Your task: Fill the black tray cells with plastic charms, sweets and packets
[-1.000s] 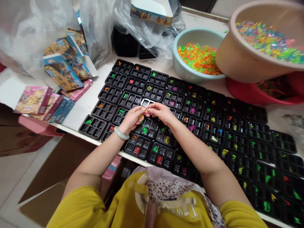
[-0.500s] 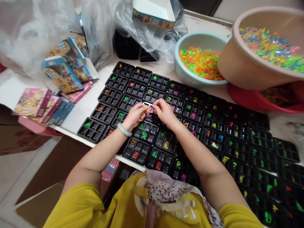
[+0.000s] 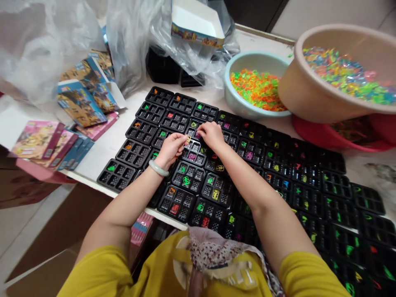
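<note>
My left hand (image 3: 172,149), with a pale bangle at its wrist, pinches a small yellow plastic piece (image 3: 188,139) above the black trays. To its right, my right hand (image 3: 212,135) reaches down over a compartment of a black tray (image 3: 191,124). Its thumb and forefinger are closed on a small purple plastic piece (image 3: 197,134), partly hidden by the fingertips. Just below the hands lies another black tray (image 3: 193,153) with a purple piece and a yellow-green piece in its compartments. The right forearm covers some trays.
Rows of black trays with bright pieces cover much of the table. A light-blue basin (image 3: 233,97), a beige basin (image 3: 297,88) and a red basin (image 3: 312,134) stand at the back right. Printed boxes (image 3: 81,103) and clear plastic bags (image 3: 130,45) lie at the left.
My hands have come apart from being together over the trays. The right hand has moved slightly away to a tray with the purple piece; the left keeps the yellow piece. The view has shifted slightly.
</note>
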`<state>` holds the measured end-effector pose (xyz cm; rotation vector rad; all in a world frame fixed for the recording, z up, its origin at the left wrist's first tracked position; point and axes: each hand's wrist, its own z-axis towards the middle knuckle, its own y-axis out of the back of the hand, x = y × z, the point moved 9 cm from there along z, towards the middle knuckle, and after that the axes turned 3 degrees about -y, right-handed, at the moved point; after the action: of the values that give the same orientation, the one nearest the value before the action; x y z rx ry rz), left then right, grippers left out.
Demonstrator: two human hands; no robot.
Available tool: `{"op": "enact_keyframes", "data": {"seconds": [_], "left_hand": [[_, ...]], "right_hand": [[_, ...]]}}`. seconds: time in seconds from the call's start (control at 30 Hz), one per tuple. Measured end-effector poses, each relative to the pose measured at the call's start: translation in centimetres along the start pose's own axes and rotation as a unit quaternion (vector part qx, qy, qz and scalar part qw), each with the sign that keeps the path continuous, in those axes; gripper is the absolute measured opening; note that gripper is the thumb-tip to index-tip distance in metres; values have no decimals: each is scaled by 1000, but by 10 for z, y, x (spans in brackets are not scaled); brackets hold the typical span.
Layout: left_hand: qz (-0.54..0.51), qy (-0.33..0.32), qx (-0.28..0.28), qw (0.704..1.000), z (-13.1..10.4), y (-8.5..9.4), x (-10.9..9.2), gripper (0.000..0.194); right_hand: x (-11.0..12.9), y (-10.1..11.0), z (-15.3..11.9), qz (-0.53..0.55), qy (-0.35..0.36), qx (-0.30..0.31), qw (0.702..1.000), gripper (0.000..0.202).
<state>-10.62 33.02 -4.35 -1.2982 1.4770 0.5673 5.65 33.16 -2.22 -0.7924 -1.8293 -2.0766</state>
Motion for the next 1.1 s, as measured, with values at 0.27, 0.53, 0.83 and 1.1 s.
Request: {"op": "enact_keyframes", "data": {"seconds": [0.27, 0.53, 0.83, 1.1], "left_hand": [[5, 0, 26, 1000, 15, -15, 0, 20], [-17, -6, -19, 1000, 35, -3, -10, 21], [-4, -17, -53, 998, 42, 21, -17, 27], [-92, -21, -42, 995, 58, 27, -34, 22]], "right_hand": [[9, -25, -22, 413, -36, 104, 904, 17], [-31, 20, 40, 199, -32, -60, 978, 11], [-2, 11, 68, 24, 48, -8, 999, 22], [46, -23, 74, 307, 19, 85, 948, 13]]}}
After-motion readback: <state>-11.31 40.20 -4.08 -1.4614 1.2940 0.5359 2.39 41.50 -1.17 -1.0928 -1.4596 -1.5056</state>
